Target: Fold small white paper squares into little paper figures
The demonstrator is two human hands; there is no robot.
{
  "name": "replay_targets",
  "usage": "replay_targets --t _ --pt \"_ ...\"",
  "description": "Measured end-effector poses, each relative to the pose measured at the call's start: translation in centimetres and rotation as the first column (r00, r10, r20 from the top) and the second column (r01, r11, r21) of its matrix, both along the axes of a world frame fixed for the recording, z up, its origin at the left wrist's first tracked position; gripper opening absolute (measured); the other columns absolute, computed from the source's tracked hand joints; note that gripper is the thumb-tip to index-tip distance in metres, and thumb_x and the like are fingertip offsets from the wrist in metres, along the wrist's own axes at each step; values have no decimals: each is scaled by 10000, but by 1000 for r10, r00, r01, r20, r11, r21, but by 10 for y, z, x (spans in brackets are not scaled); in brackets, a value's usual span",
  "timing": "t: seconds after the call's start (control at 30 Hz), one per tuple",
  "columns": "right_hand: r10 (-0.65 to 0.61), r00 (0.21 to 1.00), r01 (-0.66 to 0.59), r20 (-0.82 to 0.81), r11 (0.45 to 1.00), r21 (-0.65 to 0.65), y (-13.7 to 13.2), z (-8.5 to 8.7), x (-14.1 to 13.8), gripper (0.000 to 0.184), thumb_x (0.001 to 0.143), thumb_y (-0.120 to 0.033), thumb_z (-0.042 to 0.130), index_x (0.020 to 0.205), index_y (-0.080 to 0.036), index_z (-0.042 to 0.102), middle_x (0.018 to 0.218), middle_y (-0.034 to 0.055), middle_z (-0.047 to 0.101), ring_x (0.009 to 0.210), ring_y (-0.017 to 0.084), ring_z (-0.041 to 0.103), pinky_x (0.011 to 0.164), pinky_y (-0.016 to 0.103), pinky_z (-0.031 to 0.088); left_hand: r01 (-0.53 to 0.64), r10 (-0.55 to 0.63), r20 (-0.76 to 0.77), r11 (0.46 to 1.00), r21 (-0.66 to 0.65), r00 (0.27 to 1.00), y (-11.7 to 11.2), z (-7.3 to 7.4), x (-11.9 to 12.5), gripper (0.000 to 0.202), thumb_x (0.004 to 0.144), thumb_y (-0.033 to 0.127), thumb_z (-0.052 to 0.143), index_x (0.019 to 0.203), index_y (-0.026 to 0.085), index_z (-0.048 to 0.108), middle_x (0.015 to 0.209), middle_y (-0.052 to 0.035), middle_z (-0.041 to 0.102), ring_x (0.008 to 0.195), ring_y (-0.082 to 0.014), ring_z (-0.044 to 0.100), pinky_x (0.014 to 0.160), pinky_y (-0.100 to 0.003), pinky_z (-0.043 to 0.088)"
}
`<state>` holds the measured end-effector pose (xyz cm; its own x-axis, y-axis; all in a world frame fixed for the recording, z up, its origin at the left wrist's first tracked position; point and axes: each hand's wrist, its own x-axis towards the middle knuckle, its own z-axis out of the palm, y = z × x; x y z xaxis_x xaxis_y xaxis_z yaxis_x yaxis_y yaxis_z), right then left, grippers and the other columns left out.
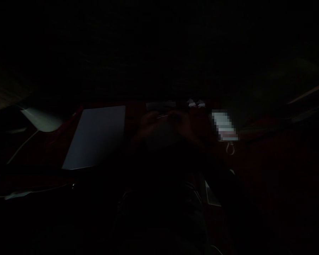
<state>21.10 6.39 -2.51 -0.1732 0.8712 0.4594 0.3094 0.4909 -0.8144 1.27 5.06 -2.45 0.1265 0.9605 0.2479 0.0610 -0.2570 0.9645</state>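
Observation:
The view is very dark. My left hand [148, 122] and my right hand [182, 122] meet near the middle, faintly lit, with curled fingers turned toward each other. Between their fingertips shows a small shiny edge [162, 116], and I cannot make out what it belongs to. A dim greyish flat surface [162, 136] lies below the hands. Left of my left hand is a large pale sheet or board [97, 136]. Just beyond the hands sits a faint light strip [161, 105].
Two small crumpled white pieces [196, 103] lie beyond my right hand. Farther right is a blurred-out pale rectangle [224, 125] with a cord loop [230, 148] beside it. A white conical thing [42, 118] with a pale cord [22, 147] stands at the left. A pale-edged flat object [212, 196] shows beside my right arm.

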Motion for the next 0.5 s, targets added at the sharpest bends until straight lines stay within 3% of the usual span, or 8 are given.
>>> replay_targets --t 0.23,0.5 --pt "8 1000 -8 9 999 44 -3 5 3 83 907 -326 806 887 -247 819 941 36 841 900 224 786 860 366 631 -55 57 -38 996 70 998 -2 7 3 424 779 589 942 787 211 749 889 -43 787 907 -215 732 845 -329 576" --pt "17 1000 -18 -23 1000 -19 -4 6 4 133 896 -370 852 862 -244 827 961 43 852 927 229 796 887 377 642 -58 56 -52 998 -38 997 -4 12 -1 419 766 546 952 733 207 709 817 -24 744 848 -206 700 741 -295 544"
